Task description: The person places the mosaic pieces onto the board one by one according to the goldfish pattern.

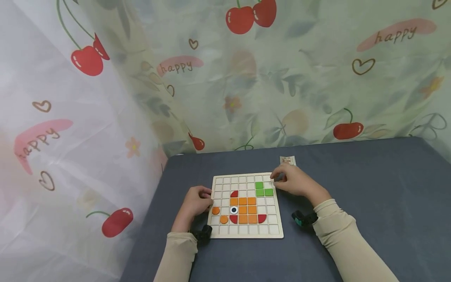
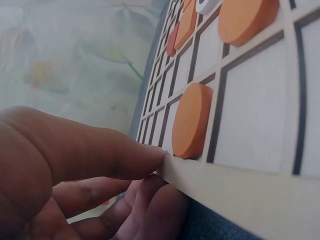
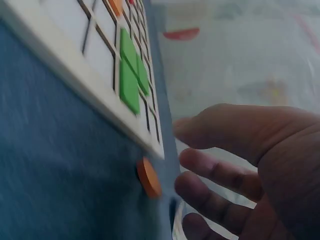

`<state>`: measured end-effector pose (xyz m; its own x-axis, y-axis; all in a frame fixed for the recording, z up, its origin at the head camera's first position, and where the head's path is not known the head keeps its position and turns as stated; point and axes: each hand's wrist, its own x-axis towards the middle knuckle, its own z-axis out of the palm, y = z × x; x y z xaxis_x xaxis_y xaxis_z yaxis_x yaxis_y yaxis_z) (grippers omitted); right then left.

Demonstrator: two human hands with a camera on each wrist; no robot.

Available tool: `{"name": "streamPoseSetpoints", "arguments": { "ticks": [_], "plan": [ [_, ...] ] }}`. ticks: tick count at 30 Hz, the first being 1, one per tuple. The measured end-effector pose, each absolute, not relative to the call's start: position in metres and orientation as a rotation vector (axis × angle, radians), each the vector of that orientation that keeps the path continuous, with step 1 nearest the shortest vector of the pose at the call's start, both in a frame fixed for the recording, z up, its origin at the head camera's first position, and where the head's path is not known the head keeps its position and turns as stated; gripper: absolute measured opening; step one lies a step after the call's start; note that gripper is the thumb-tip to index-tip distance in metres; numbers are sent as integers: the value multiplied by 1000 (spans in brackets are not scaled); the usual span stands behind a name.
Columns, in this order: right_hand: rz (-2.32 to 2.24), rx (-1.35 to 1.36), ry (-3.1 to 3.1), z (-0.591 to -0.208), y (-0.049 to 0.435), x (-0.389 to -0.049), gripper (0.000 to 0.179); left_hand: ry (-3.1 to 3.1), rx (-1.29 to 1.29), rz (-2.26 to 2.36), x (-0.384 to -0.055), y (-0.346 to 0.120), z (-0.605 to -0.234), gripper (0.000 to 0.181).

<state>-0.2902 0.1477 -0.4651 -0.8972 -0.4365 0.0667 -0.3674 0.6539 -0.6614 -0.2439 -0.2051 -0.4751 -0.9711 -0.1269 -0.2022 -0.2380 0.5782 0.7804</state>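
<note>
A square wooden grid board [image 1: 246, 236] lies on the table, filled partly with orange squares [image 1: 242, 210], three green squares [image 1: 259, 192], three red quarter-round pieces [image 1: 262, 218], a white-and-black eye piece [image 1: 234, 210] and two orange discs [image 1: 224, 219]. At its left edge, my left hand [image 1: 195, 201] pinches the rim, thumb on top beside one orange disc [image 2: 192, 121]. My right hand [image 1: 293, 180] hovers by the upper right corner, fingers loosely bent and holding nothing. Close to its fingertips, another orange disc [image 3: 149, 178] is on the table beside the board; the hand hides it in the head view.
A small printed card [image 1: 287, 159] lies behind the right hand. The dark grey tablecloth [image 1: 370, 188] runs back to a patterned curtain [image 1: 299, 98], and another stretch of curtain [image 1: 70, 156] hangs along the left side.
</note>
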Motion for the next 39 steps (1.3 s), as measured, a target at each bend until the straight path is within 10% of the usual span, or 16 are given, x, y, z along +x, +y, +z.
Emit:
{"name": "streamPoseSetpoints", "arguments": {
  "ticks": [39],
  "plan": [
    [-1045, -629, 2779, -472, 157, -295, 15, 2673, -314, 1371, -245, -207, -479, 32]
  ]
}}
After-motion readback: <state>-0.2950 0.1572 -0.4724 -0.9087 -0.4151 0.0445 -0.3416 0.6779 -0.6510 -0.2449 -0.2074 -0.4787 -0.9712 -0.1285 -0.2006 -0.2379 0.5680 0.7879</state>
